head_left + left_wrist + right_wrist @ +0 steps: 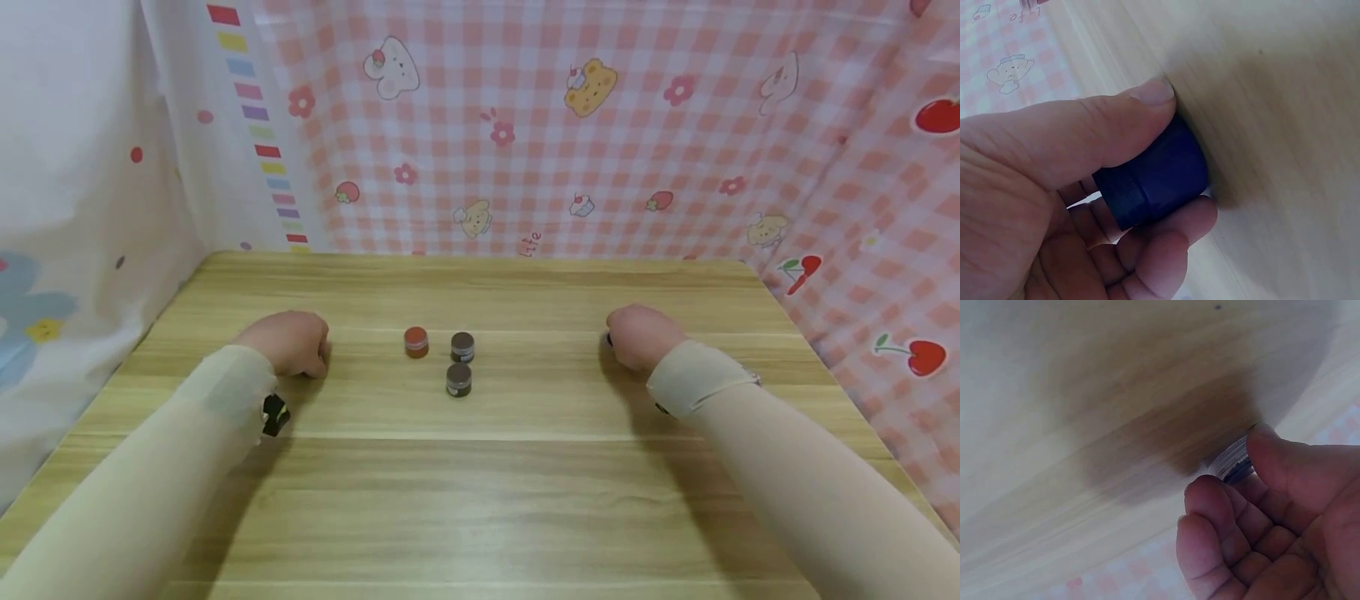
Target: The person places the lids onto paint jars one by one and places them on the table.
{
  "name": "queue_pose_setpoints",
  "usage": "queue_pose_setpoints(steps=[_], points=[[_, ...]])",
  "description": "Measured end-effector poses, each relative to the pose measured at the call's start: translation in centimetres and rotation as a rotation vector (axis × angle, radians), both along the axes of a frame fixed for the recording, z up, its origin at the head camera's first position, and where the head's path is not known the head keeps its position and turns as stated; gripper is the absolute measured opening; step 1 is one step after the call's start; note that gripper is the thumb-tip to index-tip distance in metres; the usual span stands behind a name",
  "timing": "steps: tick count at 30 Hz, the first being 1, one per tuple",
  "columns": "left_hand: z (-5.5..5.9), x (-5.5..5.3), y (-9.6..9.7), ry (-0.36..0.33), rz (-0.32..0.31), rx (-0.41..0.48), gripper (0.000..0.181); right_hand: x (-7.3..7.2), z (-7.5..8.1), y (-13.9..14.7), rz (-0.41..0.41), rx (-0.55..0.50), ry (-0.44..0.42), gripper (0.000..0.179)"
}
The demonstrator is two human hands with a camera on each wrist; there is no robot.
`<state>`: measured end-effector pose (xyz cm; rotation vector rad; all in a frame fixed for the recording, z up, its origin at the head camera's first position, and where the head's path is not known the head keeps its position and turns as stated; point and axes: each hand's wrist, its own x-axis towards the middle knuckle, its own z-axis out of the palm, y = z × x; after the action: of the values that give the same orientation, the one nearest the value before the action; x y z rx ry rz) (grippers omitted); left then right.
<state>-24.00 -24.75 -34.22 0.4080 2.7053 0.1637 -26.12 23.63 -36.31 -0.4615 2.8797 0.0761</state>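
Observation:
In the left wrist view, a small dark blue jar (1163, 169) is pinched between the thumb and fingers of my left hand (1079, 150), close to the tabletop. From the head view, the left hand (288, 342) is low at the left of the table, its jar hidden behind the knuckles. At the right, my right hand (643, 337) grips a small round jar (1232, 459) with a clear ridged side and something dark blue below. Fingers cover most of it. Between the hands stand an orange-red jar (416, 342) and two dark brown jars, one behind (462, 347) and one nearer (459, 379).
The wood-grain table (465, 500) runs back to a pink checked curtain (525, 150) with cartoon prints. A white cloth (75, 167) hangs along the left side, and more checked fabric (885, 250) with cherries lines the right edge.

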Motion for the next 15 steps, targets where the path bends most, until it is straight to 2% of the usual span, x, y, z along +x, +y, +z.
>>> queue_pose_setpoints(steps=[8, 15], points=[[0.05, -0.02, -0.1, 0.002, -0.005, -0.003, 0.02, 0.02, 0.1, -0.02, 0.0, -0.002, 0.032, 0.012], [0.0, -0.04, -0.11, -0.002, -0.004, -0.001, 0.025, 0.43, 0.09, 0.1, 0.032, -0.029, 0.059, 0.015]])
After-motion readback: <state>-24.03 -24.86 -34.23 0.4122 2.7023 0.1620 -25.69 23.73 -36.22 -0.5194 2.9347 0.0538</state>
